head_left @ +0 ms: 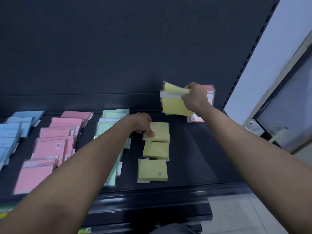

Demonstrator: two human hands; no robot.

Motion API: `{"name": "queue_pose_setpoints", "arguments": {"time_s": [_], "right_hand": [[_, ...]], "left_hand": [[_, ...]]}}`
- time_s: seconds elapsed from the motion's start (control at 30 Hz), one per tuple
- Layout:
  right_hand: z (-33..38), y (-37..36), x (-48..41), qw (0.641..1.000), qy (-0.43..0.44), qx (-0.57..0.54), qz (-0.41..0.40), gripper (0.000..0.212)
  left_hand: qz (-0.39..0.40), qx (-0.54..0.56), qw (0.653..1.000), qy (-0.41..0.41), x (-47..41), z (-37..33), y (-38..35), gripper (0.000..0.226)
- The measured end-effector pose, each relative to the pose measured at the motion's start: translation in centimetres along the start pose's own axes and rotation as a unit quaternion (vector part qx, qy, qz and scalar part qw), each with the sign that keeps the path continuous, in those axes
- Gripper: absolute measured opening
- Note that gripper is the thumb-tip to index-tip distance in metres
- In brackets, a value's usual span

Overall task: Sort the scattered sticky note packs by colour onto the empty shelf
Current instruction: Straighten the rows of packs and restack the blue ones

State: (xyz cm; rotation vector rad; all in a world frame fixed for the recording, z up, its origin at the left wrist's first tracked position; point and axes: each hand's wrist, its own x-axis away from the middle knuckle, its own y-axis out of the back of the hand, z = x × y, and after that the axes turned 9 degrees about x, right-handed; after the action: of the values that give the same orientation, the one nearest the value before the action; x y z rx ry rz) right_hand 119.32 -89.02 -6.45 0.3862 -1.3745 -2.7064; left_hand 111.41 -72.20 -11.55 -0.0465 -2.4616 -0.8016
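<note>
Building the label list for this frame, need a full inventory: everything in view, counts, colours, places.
Blue packs: several, blue, shelf far left.
Pink packs: several, pink, right of blue.
Green packs: several, green, column partly under left arm.
Yellow packs: three, yellow, column right of green.
Yellow bundle: count unclear, yellow, lifted at back right.
Orange packs: count unclear, orange-red, behind bundle.
Shelf: one, black, bearing the packs.
Left hand: one, pinches farthest yellow pack.
Right hand: one, grips yellow bundle.
</note>
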Motion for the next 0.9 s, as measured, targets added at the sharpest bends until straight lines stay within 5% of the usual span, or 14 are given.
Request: {"name": "queue_pose_setpoints", "arguments": {"time_s": [0.13, 0.5, 0.67, 0.9], "right_hand": [[-0.8, -0.4, 0.3, 1.000, 0.003, -0.012, 0.012, 0.039], [-0.5, -3.2, -0.1, 0.987, -0.038, -0.112, 0.105, 0.029], [-0.8, -4.2, 0.0, 0.973, -0.047, -0.163, 0.159, 0.023], [-0.4, -4.3, -1.0, 0.938, -0.095, -0.237, 0.233, 0.026]], "left_hand": [[-0.023, -0.012, 1.000, -0.016, 0.1, 0.2, 0.0, 0.081], [-0.167, 0.118, 0.968, -0.149, 0.1, 1.0, 0.7, 0.042], [-0.217, 0.084, 0.963, -0.135, -1.5, 1.2, 0.6, 0.051], [-0.243, 0.178, 0.943, -0.141, -2.9, 1.0, 0.3, 0.060]]}}
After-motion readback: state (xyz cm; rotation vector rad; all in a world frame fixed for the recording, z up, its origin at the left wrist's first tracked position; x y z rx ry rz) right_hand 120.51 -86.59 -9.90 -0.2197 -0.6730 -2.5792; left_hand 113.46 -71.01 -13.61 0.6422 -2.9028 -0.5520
